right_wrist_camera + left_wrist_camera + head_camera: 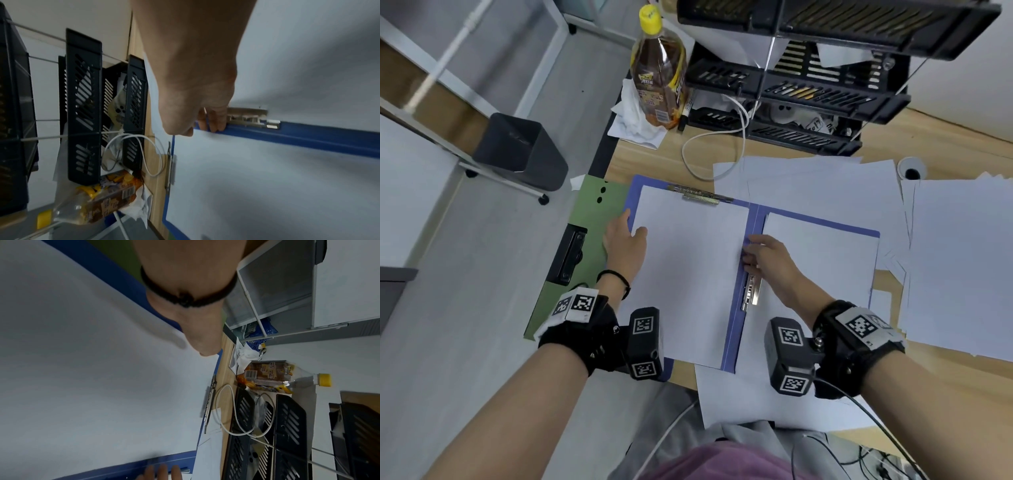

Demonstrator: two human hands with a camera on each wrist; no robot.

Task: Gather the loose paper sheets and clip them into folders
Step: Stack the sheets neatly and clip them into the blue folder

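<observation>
A blue folder (753, 212) lies open on the wooden desk. White sheets (688, 274) cover its left half under a metal top clip (700, 197), and more sheets (825, 260) cover its right half. My left hand (625, 236) rests at the left edge, the thumb (205, 350) flat on the paper and the fingers straight beside the folder. My right hand (760, 253) is at the spine, its fingers (213, 125) curled over the end of a metal side clip (252, 121), which sits along the spine (751, 294).
Loose white sheets lie behind (825, 185), to the right (962, 257) and at the near edge (756, 401). A green folder (585, 219) with a black clip lies under the blue one's left side. A bottle (659, 68), tissue, a white cable (709, 144) and a black tray rack (808, 92) stand behind.
</observation>
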